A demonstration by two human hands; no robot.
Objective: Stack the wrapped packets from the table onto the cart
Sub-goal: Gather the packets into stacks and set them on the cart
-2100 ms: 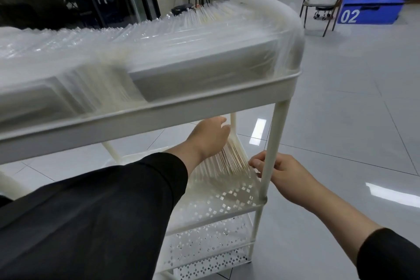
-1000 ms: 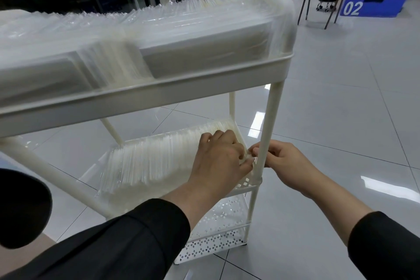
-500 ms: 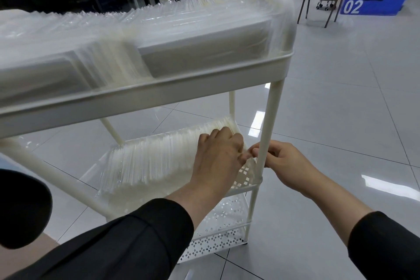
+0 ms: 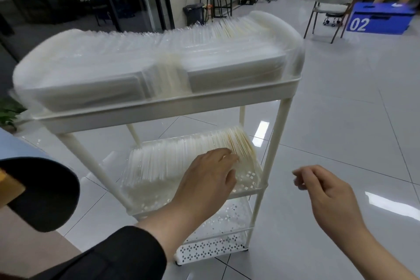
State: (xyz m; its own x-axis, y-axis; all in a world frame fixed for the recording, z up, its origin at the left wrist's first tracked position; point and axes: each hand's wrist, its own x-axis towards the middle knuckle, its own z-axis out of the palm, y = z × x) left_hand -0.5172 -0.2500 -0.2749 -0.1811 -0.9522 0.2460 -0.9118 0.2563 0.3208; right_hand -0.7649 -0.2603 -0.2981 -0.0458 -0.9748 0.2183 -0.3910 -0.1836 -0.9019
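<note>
A white three-tier cart (image 4: 278, 134) stands on the tiled floor in front of me. Its top tray carries a long row of clear wrapped packets (image 4: 145, 59). A second row of wrapped packets (image 4: 181, 157) stands on edge on the perforated middle shelf. My left hand (image 4: 210, 179) reaches under the top tray, its straight fingers resting on the near end of that middle row. My right hand (image 4: 327, 193) hovers right of the cart's front post, fingers loosely curled, holding nothing. The bottom shelf (image 4: 213, 248) shows no packets.
A blue box marked 02 (image 4: 381, 21) and a grey chair (image 4: 329, 4) stand on the floor at the back right, with people beyond them. Stools (image 4: 214, 0) and a dark bin (image 4: 194, 13) line the back wall. A table edge (image 4: 27, 245) lies at my lower left.
My right hand has let go of the cart's front post and drawn back to the right. My left hand has flattened on the middle-shelf packets. The view has pulled back and up.
</note>
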